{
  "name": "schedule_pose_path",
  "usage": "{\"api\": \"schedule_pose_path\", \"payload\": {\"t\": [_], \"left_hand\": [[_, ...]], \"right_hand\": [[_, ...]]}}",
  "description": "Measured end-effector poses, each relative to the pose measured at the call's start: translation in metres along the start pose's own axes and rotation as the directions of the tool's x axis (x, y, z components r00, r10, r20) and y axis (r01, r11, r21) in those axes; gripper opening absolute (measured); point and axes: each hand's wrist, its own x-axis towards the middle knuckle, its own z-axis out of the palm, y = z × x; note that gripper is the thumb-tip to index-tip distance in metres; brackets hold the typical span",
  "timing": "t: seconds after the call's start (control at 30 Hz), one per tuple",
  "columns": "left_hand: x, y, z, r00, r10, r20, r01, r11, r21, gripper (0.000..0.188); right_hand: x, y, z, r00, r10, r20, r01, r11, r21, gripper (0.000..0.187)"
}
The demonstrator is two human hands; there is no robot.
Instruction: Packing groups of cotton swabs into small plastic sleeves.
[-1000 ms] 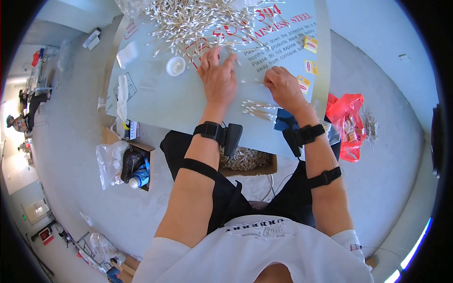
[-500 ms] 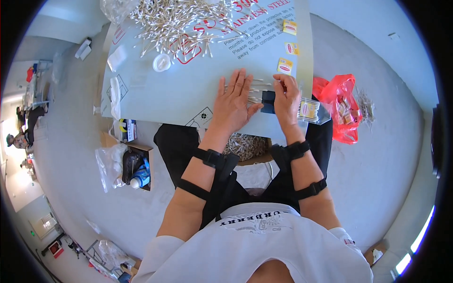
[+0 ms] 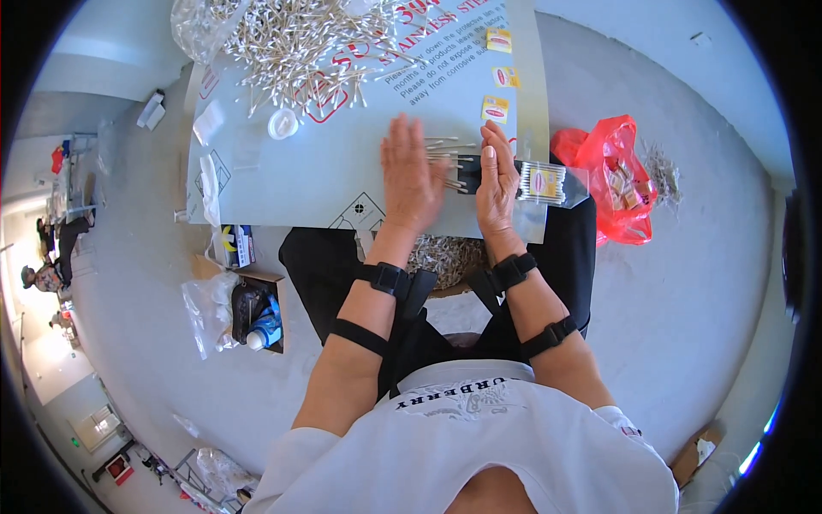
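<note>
My left hand [image 3: 411,176], slightly blurred, is over the table with its fingers stretched out, beside the left ends of a few loose cotton swabs [image 3: 442,157]. These swabs lie roughly level, pointing at a black flat holder [image 3: 467,174], and some overlap it. My right hand [image 3: 497,182] stands on its edge across the holder, fingers straight and close together; its underside is hidden. Just right of it lies a clear plastic pouch [image 3: 575,182] containing a row of cotton swabs and a yellow card [image 3: 543,182]. The pouch reaches past the table's right edge.
A large heap of cotton swabs [image 3: 295,51] covers the far left of the table [image 3: 342,171], near a round white lid [image 3: 282,123]. Three yellow cards [image 3: 495,109] line the right side. A red plastic bag [image 3: 612,171] and a box of swabs [image 3: 445,259] are below table level.
My left hand has moved away from the holder, leaving more of the swabs visible. The fingers of my right hand have straightened from a curl. The whole view has shifted a little.
</note>
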Motion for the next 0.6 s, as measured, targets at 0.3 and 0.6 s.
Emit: {"api": "schedule_pose_path", "payload": {"t": [0.3,0.6], "left_hand": [[0.016,-0.007,0.004,0.943,-0.278,-0.182,0.113,0.784,-0.611,0.055],[0.008,-0.009,-0.001,0.974,-0.144,-0.177,0.018,0.821,-0.570,0.040]], "right_hand": [[0.022,0.014,0.019,0.999,-0.037,0.017,0.037,0.999,-0.008,0.035],[0.026,0.010,-0.007,0.998,0.057,0.035,-0.059,0.996,0.064,0.030]]}}
